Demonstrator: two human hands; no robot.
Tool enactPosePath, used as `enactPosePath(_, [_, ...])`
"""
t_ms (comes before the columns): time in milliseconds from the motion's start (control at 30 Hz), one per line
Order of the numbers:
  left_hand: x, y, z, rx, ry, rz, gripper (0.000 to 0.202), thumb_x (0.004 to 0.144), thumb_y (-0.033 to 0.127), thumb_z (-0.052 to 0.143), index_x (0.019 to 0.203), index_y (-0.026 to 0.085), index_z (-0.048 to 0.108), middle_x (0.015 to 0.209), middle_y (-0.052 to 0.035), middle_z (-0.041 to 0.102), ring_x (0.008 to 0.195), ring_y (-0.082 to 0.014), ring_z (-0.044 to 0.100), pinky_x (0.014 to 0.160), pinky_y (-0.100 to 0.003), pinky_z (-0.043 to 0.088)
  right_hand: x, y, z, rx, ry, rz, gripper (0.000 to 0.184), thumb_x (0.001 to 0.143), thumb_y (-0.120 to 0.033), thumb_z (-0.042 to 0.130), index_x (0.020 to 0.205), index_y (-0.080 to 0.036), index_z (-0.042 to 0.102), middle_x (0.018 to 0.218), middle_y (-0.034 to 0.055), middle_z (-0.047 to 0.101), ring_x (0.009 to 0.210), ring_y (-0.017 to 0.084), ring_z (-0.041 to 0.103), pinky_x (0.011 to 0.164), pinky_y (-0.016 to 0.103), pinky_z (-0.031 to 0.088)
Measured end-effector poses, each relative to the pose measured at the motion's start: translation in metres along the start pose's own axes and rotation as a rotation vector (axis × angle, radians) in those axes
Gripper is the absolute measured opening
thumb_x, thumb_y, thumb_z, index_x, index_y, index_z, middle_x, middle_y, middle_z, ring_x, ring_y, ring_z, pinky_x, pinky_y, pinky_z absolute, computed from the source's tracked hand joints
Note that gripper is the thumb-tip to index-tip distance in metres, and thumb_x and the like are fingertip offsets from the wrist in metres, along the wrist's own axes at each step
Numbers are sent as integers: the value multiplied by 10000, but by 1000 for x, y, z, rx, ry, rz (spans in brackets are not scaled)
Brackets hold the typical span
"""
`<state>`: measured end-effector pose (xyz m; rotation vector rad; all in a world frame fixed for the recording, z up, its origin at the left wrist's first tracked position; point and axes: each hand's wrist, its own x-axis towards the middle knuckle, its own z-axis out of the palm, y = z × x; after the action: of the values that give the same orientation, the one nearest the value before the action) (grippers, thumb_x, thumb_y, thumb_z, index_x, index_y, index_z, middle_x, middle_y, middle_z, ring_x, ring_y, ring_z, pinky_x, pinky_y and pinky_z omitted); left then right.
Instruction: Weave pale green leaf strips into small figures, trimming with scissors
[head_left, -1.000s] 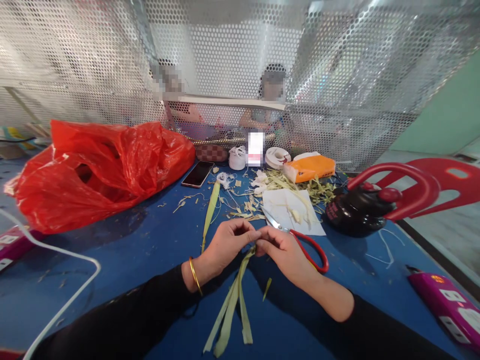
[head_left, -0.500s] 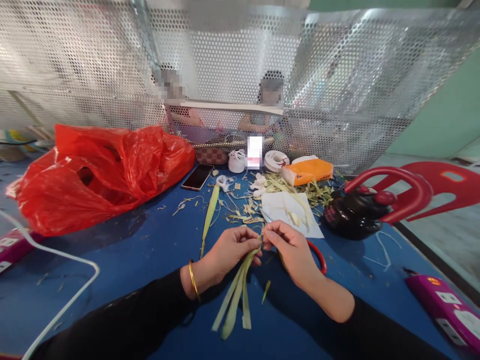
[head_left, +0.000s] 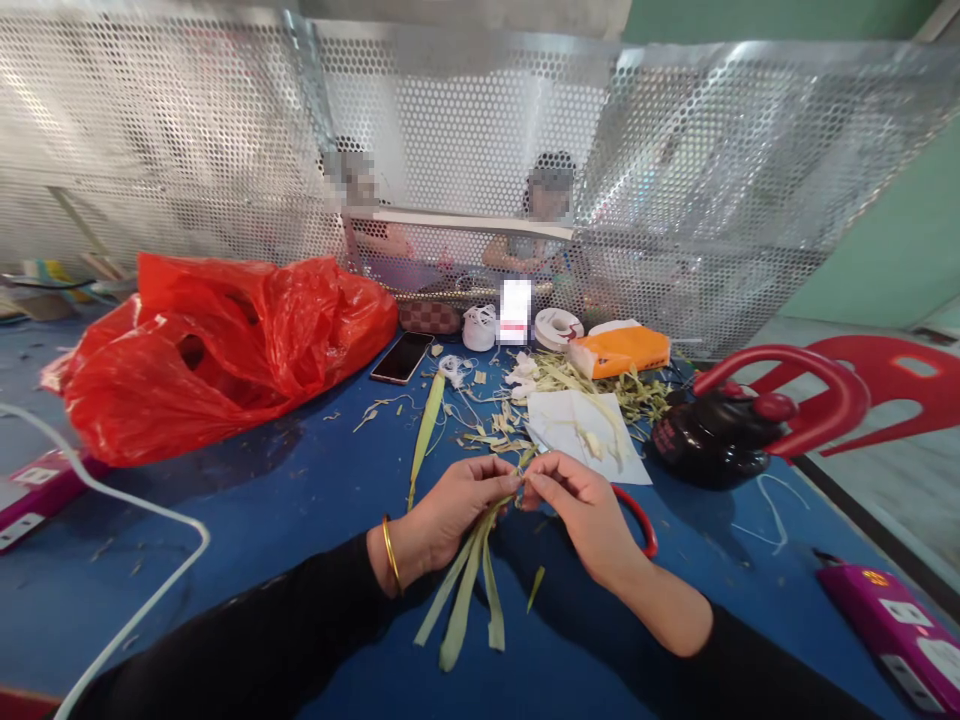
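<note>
My left hand (head_left: 450, 505), with a gold bangle on the wrist, is closed round the top of a bunch of pale green leaf strips (head_left: 469, 585) that hang toward me over the blue table (head_left: 285, 500). My right hand (head_left: 581, 505) pinches the same strips at their upper end, fingertips touching those of the left. Red-handled scissors (head_left: 637, 510) lie on the table under and behind my right hand, partly hidden by it.
A red plastic bag (head_left: 225, 345) fills the left. A phone (head_left: 401, 357), thread spools (head_left: 478, 327), an orange box (head_left: 619, 350), white paper (head_left: 581, 425), leaf scraps and a black pot with a red handle (head_left: 720, 435) lie beyond. Purple power strips (head_left: 889, 625) sit at both sides. Two people sit behind the perforated metal screen (head_left: 675, 180).
Both hands have stayed together on the strips and shifted slightly away from me. The strips' loose ends swung a little. The view tilted down slightly.
</note>
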<state>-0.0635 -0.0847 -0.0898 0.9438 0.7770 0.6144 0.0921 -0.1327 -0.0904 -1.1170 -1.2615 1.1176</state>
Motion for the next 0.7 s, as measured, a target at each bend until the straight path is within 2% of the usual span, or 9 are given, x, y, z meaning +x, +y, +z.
enactPosePath(167, [-1, 1, 3, 49, 44, 76, 197, 729, 239, 672, 820, 159, 517, 645, 20, 594, 549, -87, 553, 536, -211, 429, 1, 3, -1, 27, 34, 1, 126, 865, -294, 607, 784, -198, 621, 680, -22, 613, 672, 139, 583, 687, 270, 466])
enactPosePath(333, [0, 2, 3, 284, 92, 249, 154, 766, 188, 572, 833, 214, 437, 620, 65, 575, 476, -85, 529, 483, -212, 418, 3, 6, 0, 97, 64, 33, 143, 861, -299, 612, 781, -181, 622, 672, -22, 603, 659, 126, 561, 670, 255, 451])
enactPosePath(400, [0, 2, 2, 351, 82, 289, 121, 773, 177, 544, 872, 210, 483, 612, 76, 545, 468, -79, 512, 479, -207, 416, 3, 5, 0, 122, 59, 59, 155, 851, -311, 622, 777, -175, 619, 668, -22, 599, 649, 123, 560, 663, 254, 453])
enactPosePath(500, [0, 1, 1, 471, 55, 284, 209, 786, 167, 496, 968, 194, 594, 639, 54, 572, 477, -79, 511, 495, -210, 417, 3, 2, 1, 123, 42, 93, 171, 828, -331, 643, 775, -171, 616, 667, -24, 602, 639, 123, 570, 657, 257, 461])
enactPosePath(600, [0, 0, -1, 657, 61, 306, 259, 782, 151, 472, 920, 186, 688, 731, 5, 661, 545, -97, 542, 549, -225, 426, 3, -2, 0, 78, 30, 96, 166, 819, -329, 645, 770, -172, 619, 667, -26, 610, 637, 121, 580, 657, 256, 468])
enactPosePath(700, [-2, 0, -3, 833, 104, 390, 246, 757, 138, 507, 846, 204, 726, 785, -3, 698, 659, -128, 584, 619, -237, 426, 3, -2, 1, 35, 9, 107, 152, 816, -315, 635, 765, -173, 619, 663, -29, 617, 622, 116, 589, 652, 257, 473])
